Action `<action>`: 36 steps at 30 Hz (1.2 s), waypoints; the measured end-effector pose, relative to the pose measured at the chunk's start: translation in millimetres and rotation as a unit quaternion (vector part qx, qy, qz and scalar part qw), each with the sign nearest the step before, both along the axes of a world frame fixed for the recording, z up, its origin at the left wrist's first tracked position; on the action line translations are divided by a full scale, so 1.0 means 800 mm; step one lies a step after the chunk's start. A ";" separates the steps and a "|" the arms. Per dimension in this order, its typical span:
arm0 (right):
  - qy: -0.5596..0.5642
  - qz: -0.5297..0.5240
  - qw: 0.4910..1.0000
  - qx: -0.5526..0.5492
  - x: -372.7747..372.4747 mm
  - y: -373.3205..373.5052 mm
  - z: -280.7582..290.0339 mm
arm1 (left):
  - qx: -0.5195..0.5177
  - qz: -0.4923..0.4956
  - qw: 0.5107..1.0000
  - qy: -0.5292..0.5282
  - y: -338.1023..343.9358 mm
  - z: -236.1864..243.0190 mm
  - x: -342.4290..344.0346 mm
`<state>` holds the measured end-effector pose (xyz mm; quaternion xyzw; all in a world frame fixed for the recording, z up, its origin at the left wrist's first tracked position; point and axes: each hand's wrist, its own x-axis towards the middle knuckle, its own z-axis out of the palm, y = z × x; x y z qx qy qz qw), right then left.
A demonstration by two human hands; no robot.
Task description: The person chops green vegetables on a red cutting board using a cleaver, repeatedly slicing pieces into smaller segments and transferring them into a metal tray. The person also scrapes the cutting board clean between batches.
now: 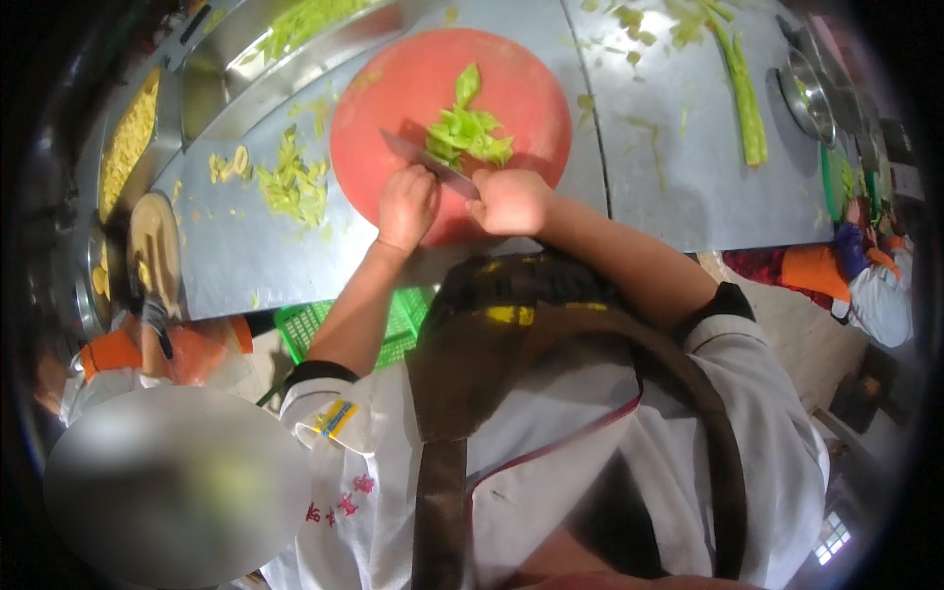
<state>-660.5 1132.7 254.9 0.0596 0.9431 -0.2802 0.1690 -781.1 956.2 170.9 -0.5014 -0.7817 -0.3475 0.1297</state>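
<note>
My right hand [513,202] is wrapped round the handle of a knife [447,175], whose broad blade points to the far left over a round red cutting board [369,98]. My left hand [407,206] is closed, its curled fingers against the near side of the blade. Whether those fingers hold anything is hidden. Just beyond the blade lies a small heap of cut green pieces [467,136], which look like celery, with one leafy piece pointing away from me.
Cut green pieces [293,182] lie left of the board on the metal table [669,187]. Metal trays [265,90] stand at far left, celery stalks [742,93] and a metal bowl [808,95] at right. A green crate [403,329] sits below. People work at both sides.
</note>
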 end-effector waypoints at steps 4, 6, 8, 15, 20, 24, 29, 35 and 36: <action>0.005 -0.006 1.000 -0.005 0.004 0.010 0.002 | -0.020 0.005 1.000 -0.022 -0.002 0.003 0.002; 0.017 -0.033 0.999 -0.034 0.017 0.023 0.009 | -0.019 0.002 0.999 -0.038 0.000 0.002 0.000; 0.052 -0.079 0.992 -0.081 0.037 0.040 0.016 | -0.009 0.004 0.998 -0.054 0.002 0.001 -0.006; 0.066 -0.176 0.974 -0.129 0.115 0.090 0.049 | -0.021 0.045 0.969 -0.242 0.086 0.022 -0.081; -0.055 -0.113 0.990 -0.060 0.144 0.101 0.062 | -0.234 0.001 0.921 -0.312 0.188 0.079 -0.113; -0.040 -0.105 0.992 -0.064 0.149 0.097 0.050 | -0.217 -0.028 0.863 -0.456 0.217 0.048 -0.143; -0.034 -0.111 0.990 -0.078 0.151 0.101 0.039 | -0.244 0.005 0.887 -0.393 0.212 0.040 -0.152; -0.005 -0.060 0.992 -0.111 0.135 0.106 0.037 | -0.199 0.040 0.890 -0.409 0.163 0.010 -0.199; 0.007 -0.058 0.991 -0.121 0.135 0.108 0.032 | -0.206 0.030 0.871 -0.444 0.161 0.028 -0.190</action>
